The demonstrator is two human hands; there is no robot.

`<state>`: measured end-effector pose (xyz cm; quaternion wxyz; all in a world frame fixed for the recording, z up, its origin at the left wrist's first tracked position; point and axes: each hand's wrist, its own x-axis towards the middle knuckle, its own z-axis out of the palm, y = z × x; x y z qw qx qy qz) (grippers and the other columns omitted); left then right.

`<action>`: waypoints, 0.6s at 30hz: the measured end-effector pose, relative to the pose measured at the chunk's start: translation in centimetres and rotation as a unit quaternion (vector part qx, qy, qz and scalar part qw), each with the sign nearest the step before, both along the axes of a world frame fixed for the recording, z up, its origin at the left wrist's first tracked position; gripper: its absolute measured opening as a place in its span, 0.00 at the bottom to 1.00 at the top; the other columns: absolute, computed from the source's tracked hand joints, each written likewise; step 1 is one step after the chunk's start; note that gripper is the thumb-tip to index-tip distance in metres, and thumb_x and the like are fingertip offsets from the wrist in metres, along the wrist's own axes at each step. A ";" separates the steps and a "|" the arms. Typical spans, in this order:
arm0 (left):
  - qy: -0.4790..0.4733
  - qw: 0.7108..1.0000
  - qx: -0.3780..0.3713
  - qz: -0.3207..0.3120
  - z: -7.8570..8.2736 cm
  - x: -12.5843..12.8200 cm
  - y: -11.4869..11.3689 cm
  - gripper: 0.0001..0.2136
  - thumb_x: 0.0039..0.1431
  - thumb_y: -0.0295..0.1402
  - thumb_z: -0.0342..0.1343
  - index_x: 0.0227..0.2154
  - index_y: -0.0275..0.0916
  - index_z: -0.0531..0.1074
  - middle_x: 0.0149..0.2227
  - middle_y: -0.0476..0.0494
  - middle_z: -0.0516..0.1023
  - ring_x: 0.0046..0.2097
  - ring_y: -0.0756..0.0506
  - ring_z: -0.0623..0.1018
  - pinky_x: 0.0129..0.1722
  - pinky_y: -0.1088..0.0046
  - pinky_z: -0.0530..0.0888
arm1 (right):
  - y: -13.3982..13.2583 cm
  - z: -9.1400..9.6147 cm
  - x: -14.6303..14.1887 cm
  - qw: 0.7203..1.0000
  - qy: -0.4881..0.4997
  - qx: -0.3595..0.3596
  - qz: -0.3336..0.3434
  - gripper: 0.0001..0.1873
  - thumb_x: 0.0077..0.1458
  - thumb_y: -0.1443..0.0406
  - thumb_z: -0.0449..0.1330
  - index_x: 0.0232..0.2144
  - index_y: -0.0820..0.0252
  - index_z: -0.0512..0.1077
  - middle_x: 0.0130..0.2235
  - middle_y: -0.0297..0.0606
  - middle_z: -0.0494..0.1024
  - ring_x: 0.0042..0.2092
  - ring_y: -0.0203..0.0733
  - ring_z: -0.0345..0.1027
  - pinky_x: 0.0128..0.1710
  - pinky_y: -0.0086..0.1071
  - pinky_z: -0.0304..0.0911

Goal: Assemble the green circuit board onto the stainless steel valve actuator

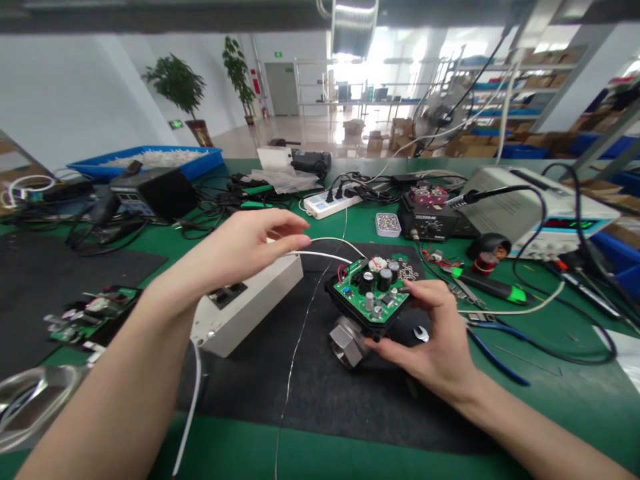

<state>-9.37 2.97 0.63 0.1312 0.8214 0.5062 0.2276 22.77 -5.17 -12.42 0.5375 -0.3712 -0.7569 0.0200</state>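
My right hand [433,337] grips a black housing [367,320] with a green circuit board [373,290] inside it, tilted up over a black mat [310,380]. The board carries black capacitors, and a metal fitting [346,341] hangs under the housing. My left hand [250,243] is closed in a pinch on a white cable [323,255] that runs to the board's far left corner. A thin wire [300,333] trails from there down across the mat.
A white box [250,303] lies under my left arm. Another green board [90,313] rests at the left. Behind are a soldering station [435,223], power strip [333,200], bench supply [540,207], green-handled screwdriver [493,288], small wrench [421,333] and blue-handled pliers [493,353].
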 end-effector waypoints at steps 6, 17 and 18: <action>-0.103 0.957 -0.051 -0.265 -0.9 6.6 -3.3 0.37 0.58 0.44 0.79 0.68 0.48 0.73 0.70 0.38 0.74 0.71 0.35 0.74 0.71 0.56 0.73 | 0.1 -0.1 0.2 1.000 -0.012 0.012 -0.008 0.40 0.54 0.54 0.79 0.63 0.53 0.65 0.51 0.45 0.76 0.49 0.55 0.76 0.43 0.48 0.76; -0.074 0.962 -0.063 -0.255 -2.3 6.8 -3.1 0.46 0.56 0.48 0.79 0.73 0.45 0.65 0.74 0.33 0.69 0.73 0.32 0.72 0.71 0.53 0.72 | 1.8 1.5 3.7 0.992 -0.055 0.113 0.031 0.22 0.65 0.53 0.67 0.56 0.56 0.74 0.42 0.43 0.83 0.40 0.53 0.81 0.38 0.45 0.77; -0.072 0.962 -0.061 -0.256 -2.3 6.8 -3.1 0.45 0.56 0.49 0.79 0.73 0.45 0.65 0.74 0.33 0.69 0.73 0.32 0.72 0.72 0.53 0.72 | 1.9 1.7 4.2 0.991 -0.046 0.125 0.017 0.18 0.66 0.55 0.65 0.54 0.55 0.75 0.40 0.42 0.84 0.38 0.51 0.81 0.37 0.44 0.76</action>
